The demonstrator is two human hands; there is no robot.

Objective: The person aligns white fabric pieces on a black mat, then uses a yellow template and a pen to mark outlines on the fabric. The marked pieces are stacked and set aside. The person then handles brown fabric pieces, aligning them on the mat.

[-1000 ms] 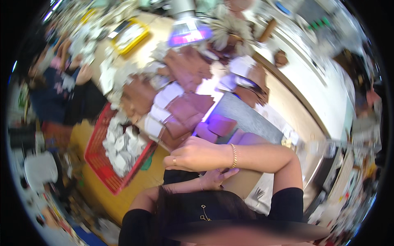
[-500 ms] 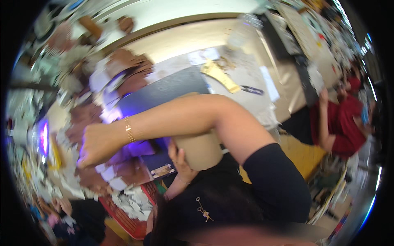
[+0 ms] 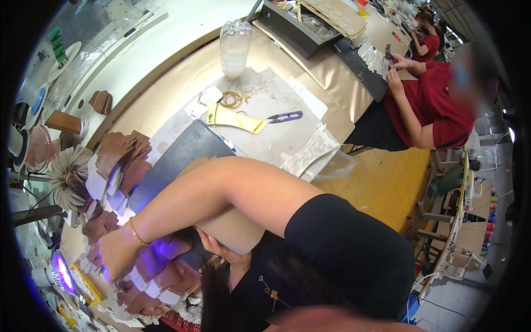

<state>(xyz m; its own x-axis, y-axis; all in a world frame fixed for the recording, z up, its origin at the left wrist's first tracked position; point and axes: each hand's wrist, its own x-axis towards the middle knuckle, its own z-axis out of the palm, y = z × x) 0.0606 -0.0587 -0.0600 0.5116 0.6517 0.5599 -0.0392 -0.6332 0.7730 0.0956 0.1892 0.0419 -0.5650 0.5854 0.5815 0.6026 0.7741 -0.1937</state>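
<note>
My right arm reaches across to the left, a gold bracelet at its wrist. My right hand [image 3: 117, 253] is closed above brown leather-like pieces [image 3: 152, 271] with pale undersides, close to a glowing purple lamp [image 3: 63, 274]. Its fingertips are hidden, and I cannot make out what they hold. Under that forearm, my left hand [image 3: 225, 252] grips a smooth tan panel [image 3: 235, 228] by its lower edge. Part of the panel is covered by the arm. A dark grey board [image 3: 182, 149] lies on the table beyond the forearm.
Stacked brown pieces [image 3: 124, 160] lie at the left. Farther off are a yellow strip [image 3: 235, 119], purple thread snips [image 3: 285, 117], a coil of cord [image 3: 232, 99] and a clear bottle [image 3: 234, 50]. A co-worker in a red shirt [image 3: 437, 105] sits at the right.
The view has swung, so the table things appear farther left and the co-worker shows more fully. My right hand stays by the brown pieces; my left hand keeps the tan panel.
</note>
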